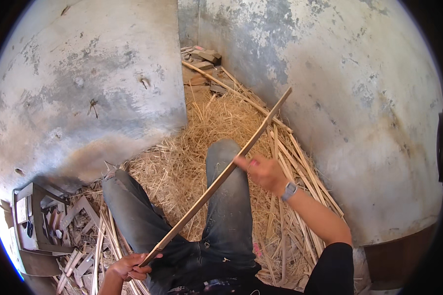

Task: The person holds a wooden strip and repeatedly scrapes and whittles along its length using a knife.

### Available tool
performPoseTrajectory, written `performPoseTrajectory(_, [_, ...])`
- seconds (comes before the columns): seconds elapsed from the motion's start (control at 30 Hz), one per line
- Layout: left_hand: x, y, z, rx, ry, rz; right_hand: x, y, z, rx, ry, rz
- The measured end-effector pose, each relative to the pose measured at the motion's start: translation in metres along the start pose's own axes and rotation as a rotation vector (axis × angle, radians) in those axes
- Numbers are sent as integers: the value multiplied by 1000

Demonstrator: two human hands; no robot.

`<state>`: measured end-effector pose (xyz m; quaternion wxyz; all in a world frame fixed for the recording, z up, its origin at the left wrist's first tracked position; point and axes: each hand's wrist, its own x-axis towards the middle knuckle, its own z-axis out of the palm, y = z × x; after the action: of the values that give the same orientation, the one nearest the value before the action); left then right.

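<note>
Person sits with knees raised, in faded dark-grey trousers (229, 209) and a black short-sleeved top (334, 265). A long, narrow, flat strip of pale brown wood or bamboo (194, 207) runs diagonally across the lap, low end at the left hip, far end up and to the right, beyond the right knee. Left hand (127, 268) is closed on the low end, fingers wrapped beneath, thumb along it. Right hand (267, 173) is at the strip's upper half, above the right knee; forefinger reaches out to the strip's edge, other fingers partly curled. Motion blur there: cannot tell whether it grips or only touches. A small pink patch shows at those fingers; a grey watch (289, 191) sits on that wrist. Ground between and beyond the legs is thick with dry, straw-coloured shavings (182, 169). More long pale strips (312, 184) lie at the right, along the foot of a stained, peeling whitewashed wall (364, 123). A second blotchy grey-white wall (98, 64) stands front left. Broken greyish bricks or blocks (202, 56) are heaped in the far corner. At left, a dark wooden box-like frame (28, 216) stands beside jumbled wood scraps (86, 228).
</note>
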<state>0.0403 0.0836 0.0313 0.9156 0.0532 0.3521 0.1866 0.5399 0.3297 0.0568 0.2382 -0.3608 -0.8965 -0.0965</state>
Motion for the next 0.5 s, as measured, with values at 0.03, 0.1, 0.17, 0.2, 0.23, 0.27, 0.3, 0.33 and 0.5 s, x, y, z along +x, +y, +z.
performPoseTrajectory(0.03, [-3, 2, -2, 27, -15, -12, 3, 32, 0, -82, 116, 70])
performPoseTrajectory(0.1, [-10, 9, -5, 77, -7, -18, -10, 86, -10, -139, 54, 255])
performPoseTrajectory(0.17, [-15, 17, -10, 74, -1, -58, -12, 94, -9, -91, 53, 325])
performPoseTrajectory(0.2, [-17, 15, -14, 69, -1, -54, -6, 81, -4, -19, 67, 331])
performPoseTrajectory(0.23, [-20, 13, -20, 130, 19, -22, 0, 66, 1, -208, 20, 195])
performPoseTrajectory(0.27, [-25, 9, -27, 191, 38, 10, -1, 60, 7, -201, 21, 196])
performPoseTrajectory(0.3, [-31, 6, -36, 182, 54, -22, 2, 59, 7, -233, 50, 98])
performPoseTrajectory(0.33, [-37, 0, -45, 178, 57, -40, -5, 54, 10, -252, 60, 18])
performPoseTrajectory(0.5, [-65, -11, -63, 167, 69, -30, -8, 108, -21, -149, 42, 179])
